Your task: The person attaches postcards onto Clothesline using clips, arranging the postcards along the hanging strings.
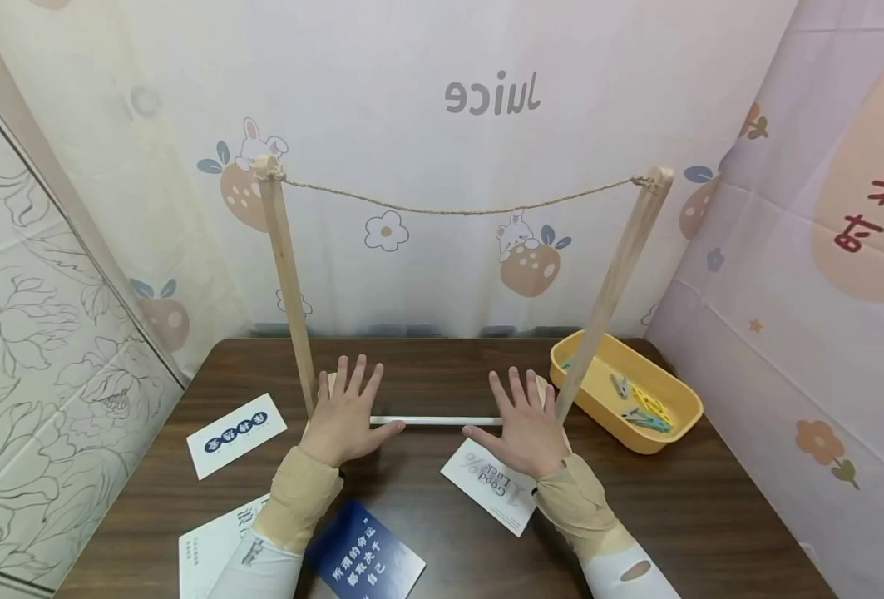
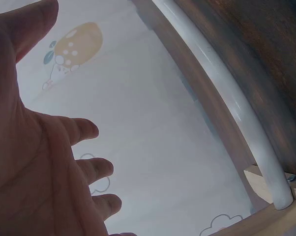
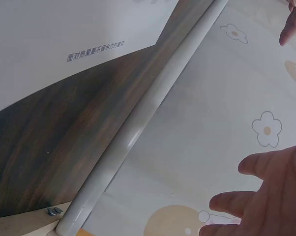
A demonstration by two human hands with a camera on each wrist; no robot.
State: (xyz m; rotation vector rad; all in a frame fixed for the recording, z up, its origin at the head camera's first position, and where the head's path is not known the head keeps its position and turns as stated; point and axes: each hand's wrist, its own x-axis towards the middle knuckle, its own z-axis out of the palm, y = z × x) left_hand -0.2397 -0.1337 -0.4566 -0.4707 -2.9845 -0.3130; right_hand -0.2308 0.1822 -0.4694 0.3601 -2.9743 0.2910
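Observation:
My left hand (image 1: 346,416) is spread palm down with straight fingers by the foot of a wooden frame's left post (image 1: 292,299). On the other side, my right hand (image 1: 520,428) is spread the same way by the right post (image 1: 609,291). Neither holds anything. A white rod (image 1: 434,421) runs low between the posts, its ends hidden behind the hands. Twine (image 1: 456,212) sags between the post tops. In the left wrist view the rod (image 2: 222,83) passes to the right of the extended fingers; the right wrist view shows the rod (image 3: 138,123) left of the fingers.
A yellow basket (image 1: 614,430) holding several clothespins (image 1: 647,418) stands behind the right post. On the dark wooden table lie a white card (image 1: 236,434) at left, another card (image 1: 213,541) under the left forearm, a blue card (image 1: 370,557) and a "Good Luck" card (image 1: 490,491).

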